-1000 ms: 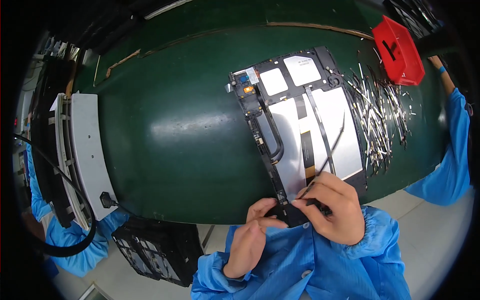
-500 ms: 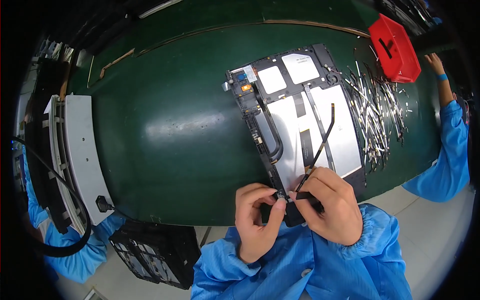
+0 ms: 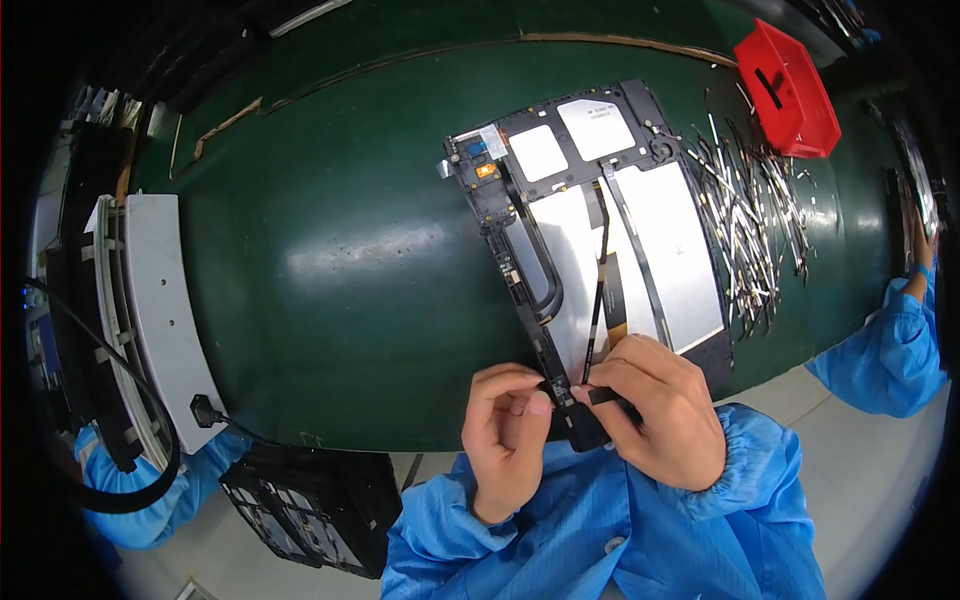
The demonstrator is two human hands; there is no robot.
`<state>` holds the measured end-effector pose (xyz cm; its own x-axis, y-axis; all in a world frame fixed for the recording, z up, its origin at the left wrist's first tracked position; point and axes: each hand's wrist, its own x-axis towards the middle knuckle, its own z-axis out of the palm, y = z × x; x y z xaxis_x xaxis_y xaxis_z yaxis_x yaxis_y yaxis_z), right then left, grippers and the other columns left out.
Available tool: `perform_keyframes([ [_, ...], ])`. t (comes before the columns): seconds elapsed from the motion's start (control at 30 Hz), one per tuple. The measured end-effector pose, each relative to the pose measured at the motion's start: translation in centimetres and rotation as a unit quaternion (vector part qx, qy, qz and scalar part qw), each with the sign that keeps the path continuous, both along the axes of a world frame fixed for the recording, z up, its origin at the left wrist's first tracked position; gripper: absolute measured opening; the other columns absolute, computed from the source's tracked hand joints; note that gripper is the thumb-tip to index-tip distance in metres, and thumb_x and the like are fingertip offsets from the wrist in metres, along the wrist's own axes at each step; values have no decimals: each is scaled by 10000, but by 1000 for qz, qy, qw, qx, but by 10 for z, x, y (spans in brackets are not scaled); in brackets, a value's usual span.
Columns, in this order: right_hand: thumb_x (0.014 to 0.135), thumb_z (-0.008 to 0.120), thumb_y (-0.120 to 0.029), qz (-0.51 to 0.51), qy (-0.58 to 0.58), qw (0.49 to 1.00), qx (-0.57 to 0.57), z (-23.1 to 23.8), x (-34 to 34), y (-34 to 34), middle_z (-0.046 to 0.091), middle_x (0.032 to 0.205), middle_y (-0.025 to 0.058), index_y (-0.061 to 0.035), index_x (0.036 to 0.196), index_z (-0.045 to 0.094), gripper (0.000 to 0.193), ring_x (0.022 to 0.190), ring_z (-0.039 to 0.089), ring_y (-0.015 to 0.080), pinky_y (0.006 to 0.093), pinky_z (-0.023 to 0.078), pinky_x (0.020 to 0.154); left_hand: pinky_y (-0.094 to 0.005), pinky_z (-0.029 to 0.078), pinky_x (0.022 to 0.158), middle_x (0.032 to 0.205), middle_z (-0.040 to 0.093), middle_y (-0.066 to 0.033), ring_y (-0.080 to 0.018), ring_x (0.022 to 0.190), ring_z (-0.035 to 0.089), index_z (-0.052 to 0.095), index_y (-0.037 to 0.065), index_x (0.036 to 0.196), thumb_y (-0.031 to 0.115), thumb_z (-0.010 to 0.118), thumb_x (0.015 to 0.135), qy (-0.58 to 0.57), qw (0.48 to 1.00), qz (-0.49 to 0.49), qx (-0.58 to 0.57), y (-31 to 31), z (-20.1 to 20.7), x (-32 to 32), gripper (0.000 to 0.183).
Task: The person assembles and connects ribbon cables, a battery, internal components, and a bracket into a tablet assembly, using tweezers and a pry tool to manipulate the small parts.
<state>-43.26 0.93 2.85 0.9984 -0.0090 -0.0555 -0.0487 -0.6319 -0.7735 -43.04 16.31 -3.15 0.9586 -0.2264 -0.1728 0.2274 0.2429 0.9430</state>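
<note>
A flat electronic device housing (image 3: 690,260), black-framed with large silver panels, lies tilted on the green bench, its lower corner close to me. My right hand (image 3: 665,410) pinches the lower end of a thin black ribbon cable (image 3: 600,275), which reaches up across the silver panels. Its fingertips sit just above the housing's lower left side. My left hand (image 3: 505,435) is at that same edge, index fingertip against the frame beside a small connector area. Its thumb is a little apart from the index finger, the other fingers curled, and I see nothing held.
Right of the housing lies a pile of loose ribbon cables (image 3: 750,220), with a red bin (image 3: 790,90) behind it. A white-grey panel (image 3: 165,310) stands at the left beside a black cord (image 3: 225,415). Black housings (image 3: 310,510) sit below the bench edge. A co-worker's blue sleeve (image 3: 880,350) is at right.
The ribbon cable's far end has swung left and now lies closer along the housing. My left thumb has drawn back from the frame. The co-worker's arm at right has lowered.
</note>
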Motion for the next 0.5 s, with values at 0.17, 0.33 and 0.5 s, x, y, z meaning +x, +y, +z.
perform_keyframes([
  [0.17, 647, 663, 10, -11, -4, 1000, 1, -2, -1, 3, 514, 779, 103, 4, 846, 597, 209, 705, 554, 284, 370, 461, 593, -218, 429, 749, 1050, 483, -101, -101, 847, 512, 502, -26, 1058, -43, 549, 864, -1, 1000, 0, -6, 1, -1, 0, 200],
  [0.33, 641, 665, 19, -25, -17, 1000, 5, -3, -2, 5, 522, 775, 107, 12, 837, 603, 205, 692, 557, 293, 374, 463, 589, -221, 427, 763, 1057, 477, -103, -106, 868, 512, 518, -19, 1045, -43, 556, 861, 0, 1000, 0, 0, -1, -1, -2, 190],
  [0.5, 646, 664, 20, -25, -20, 999, -4, -4, -3, 7, 528, 771, 107, 15, 831, 605, 195, 685, 556, 294, 376, 463, 587, -223, 427, 759, 1054, 476, -102, -106, 864, 513, 524, -17, 1040, -40, 567, 856, -20, 1000, -2, 21, 1, -2, -2, 190],
])
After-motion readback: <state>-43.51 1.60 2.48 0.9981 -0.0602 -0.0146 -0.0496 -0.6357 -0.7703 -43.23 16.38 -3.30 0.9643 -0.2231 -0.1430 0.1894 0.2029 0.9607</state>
